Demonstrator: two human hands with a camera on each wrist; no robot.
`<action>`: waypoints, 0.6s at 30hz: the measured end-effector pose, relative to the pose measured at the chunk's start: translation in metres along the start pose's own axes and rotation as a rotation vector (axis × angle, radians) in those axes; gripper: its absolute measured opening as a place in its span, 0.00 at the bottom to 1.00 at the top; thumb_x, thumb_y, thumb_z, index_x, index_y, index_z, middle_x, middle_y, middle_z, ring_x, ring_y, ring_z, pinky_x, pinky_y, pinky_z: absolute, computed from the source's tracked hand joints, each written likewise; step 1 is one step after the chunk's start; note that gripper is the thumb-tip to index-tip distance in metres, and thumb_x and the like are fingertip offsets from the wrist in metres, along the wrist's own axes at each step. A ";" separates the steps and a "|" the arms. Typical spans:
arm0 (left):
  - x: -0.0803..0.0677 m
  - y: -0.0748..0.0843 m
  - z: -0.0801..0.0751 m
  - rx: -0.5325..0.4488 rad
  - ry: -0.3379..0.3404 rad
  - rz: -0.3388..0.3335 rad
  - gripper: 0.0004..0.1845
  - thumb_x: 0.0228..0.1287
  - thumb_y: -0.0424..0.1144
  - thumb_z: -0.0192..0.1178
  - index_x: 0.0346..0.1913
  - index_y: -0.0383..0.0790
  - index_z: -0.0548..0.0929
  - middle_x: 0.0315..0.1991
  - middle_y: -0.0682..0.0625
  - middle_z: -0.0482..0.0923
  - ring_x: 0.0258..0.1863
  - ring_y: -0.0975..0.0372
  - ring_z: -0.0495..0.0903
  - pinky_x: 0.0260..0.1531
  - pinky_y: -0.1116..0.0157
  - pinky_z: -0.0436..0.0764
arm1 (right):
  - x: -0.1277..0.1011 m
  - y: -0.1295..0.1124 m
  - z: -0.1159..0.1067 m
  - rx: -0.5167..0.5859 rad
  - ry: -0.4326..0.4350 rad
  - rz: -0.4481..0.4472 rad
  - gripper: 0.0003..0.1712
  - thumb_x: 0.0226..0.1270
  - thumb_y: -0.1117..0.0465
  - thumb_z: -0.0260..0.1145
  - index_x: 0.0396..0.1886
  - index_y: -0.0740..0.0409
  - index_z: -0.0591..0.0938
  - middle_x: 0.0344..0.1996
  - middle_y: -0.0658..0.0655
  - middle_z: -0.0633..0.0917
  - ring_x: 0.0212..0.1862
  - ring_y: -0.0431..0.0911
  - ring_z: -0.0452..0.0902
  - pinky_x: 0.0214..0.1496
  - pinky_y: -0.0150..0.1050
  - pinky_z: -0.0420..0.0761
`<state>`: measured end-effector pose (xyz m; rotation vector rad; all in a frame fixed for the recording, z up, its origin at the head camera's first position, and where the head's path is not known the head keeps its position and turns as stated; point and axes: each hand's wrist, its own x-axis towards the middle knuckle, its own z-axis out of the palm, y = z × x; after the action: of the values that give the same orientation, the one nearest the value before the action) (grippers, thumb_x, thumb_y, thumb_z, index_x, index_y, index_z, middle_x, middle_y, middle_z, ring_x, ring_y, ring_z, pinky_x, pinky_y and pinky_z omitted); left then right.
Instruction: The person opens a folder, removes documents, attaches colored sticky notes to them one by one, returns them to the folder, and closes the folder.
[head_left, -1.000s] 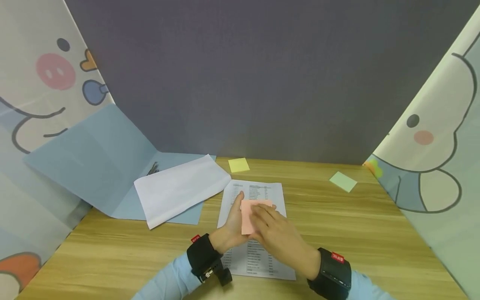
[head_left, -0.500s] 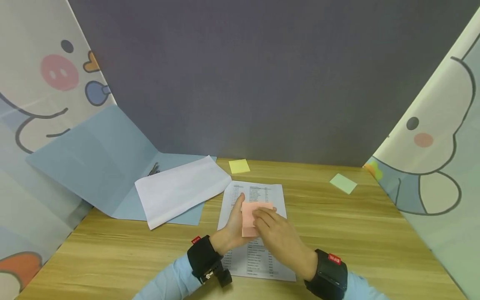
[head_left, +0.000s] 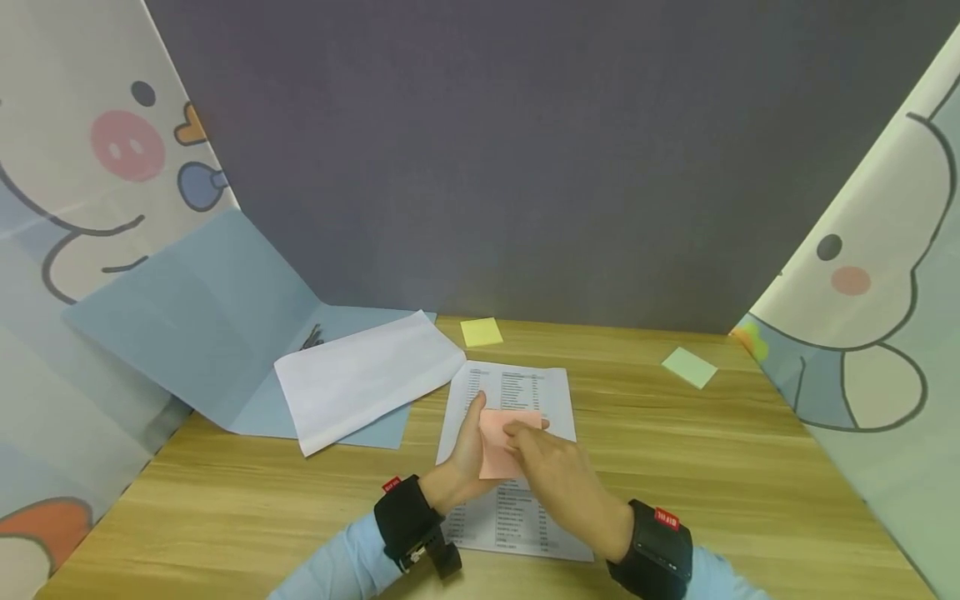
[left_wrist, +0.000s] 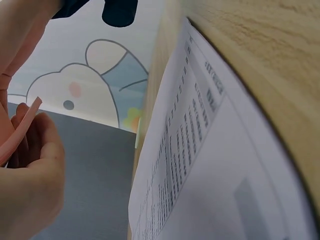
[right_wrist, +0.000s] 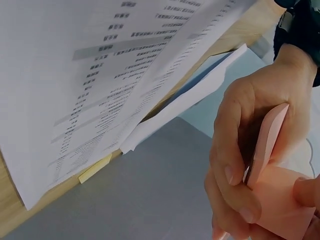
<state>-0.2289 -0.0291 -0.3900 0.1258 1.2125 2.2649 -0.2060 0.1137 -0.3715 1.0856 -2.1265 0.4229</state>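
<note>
Left hand (head_left: 467,454) grip curled round a pink square sticky-note pad (head_left: 501,446), right hand (head_left: 558,475) pinching its top sheet, both just above a printed white paper sheet (head_left: 525,387) on the light wooden table (head_left: 712,450). Also on the table: blank white sheet (head_left: 367,375) on an open blue folder (head_left: 195,325), yellow note (head_left: 482,332), green note (head_left: 688,367). Grey back wall (head_left: 525,150), cartoon-print side panels (head_left: 885,333).

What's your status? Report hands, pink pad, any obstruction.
Left hand grips pink sticky pad above printed sheet. Right hand pinches its top note. Nothing blocking; yellow pad and green pad lie apart.
</note>
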 end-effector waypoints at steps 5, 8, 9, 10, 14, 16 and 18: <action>-0.003 -0.001 0.000 0.029 -0.007 0.010 0.53 0.57 0.75 0.25 0.68 0.31 0.57 0.60 0.44 0.70 0.52 0.61 0.74 0.49 0.63 0.73 | -0.002 -0.002 -0.002 0.043 -0.001 0.067 0.11 0.66 0.59 0.57 0.41 0.63 0.76 0.30 0.54 0.85 0.30 0.43 0.83 0.30 0.32 0.80; -0.004 -0.003 0.001 0.035 0.010 0.007 0.52 0.57 0.75 0.24 0.68 0.34 0.59 0.62 0.43 0.68 0.53 0.60 0.74 0.49 0.62 0.73 | -0.003 -0.003 -0.003 0.072 0.007 0.074 0.10 0.67 0.59 0.55 0.40 0.62 0.74 0.32 0.53 0.86 0.31 0.42 0.83 0.30 0.32 0.80; -0.005 -0.004 0.001 0.032 0.014 0.005 0.52 0.57 0.75 0.24 0.68 0.34 0.59 0.62 0.43 0.67 0.53 0.60 0.73 0.50 0.62 0.73 | -0.003 -0.003 -0.003 0.079 0.011 0.071 0.10 0.69 0.58 0.52 0.40 0.61 0.74 0.33 0.53 0.86 0.31 0.42 0.83 0.30 0.32 0.80; -0.005 -0.005 0.001 0.029 0.019 0.004 0.51 0.57 0.76 0.25 0.68 0.35 0.59 0.63 0.43 0.66 0.54 0.60 0.73 0.50 0.62 0.73 | -0.004 -0.003 -0.003 0.085 0.017 0.064 0.12 0.71 0.57 0.49 0.39 0.61 0.73 0.34 0.53 0.86 0.31 0.42 0.83 0.30 0.33 0.80; -0.006 -0.007 0.003 -0.006 0.031 -0.005 0.50 0.56 0.76 0.25 0.68 0.39 0.59 0.64 0.42 0.65 0.54 0.59 0.72 0.51 0.60 0.73 | -0.005 -0.003 -0.004 0.111 0.036 0.060 0.16 0.74 0.55 0.41 0.38 0.61 0.72 0.36 0.53 0.85 0.31 0.42 0.83 0.29 0.31 0.79; -0.007 -0.007 0.004 -0.020 0.045 -0.015 0.50 0.55 0.77 0.26 0.67 0.39 0.60 0.62 0.44 0.67 0.53 0.60 0.73 0.51 0.59 0.72 | -0.005 -0.004 -0.005 0.141 0.031 0.083 0.14 0.73 0.57 0.43 0.39 0.62 0.72 0.36 0.54 0.85 0.31 0.42 0.83 0.29 0.30 0.79; -0.007 -0.007 0.005 -0.033 0.062 -0.022 0.50 0.55 0.77 0.26 0.66 0.40 0.60 0.58 0.47 0.70 0.52 0.61 0.73 0.50 0.60 0.72 | -0.006 -0.005 -0.006 0.174 0.020 0.120 0.10 0.72 0.59 0.47 0.39 0.62 0.72 0.38 0.54 0.85 0.34 0.43 0.83 0.31 0.31 0.80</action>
<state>-0.2183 -0.0261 -0.3914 0.0293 1.2012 2.2841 -0.1974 0.1177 -0.3713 1.0471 -2.1760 0.6830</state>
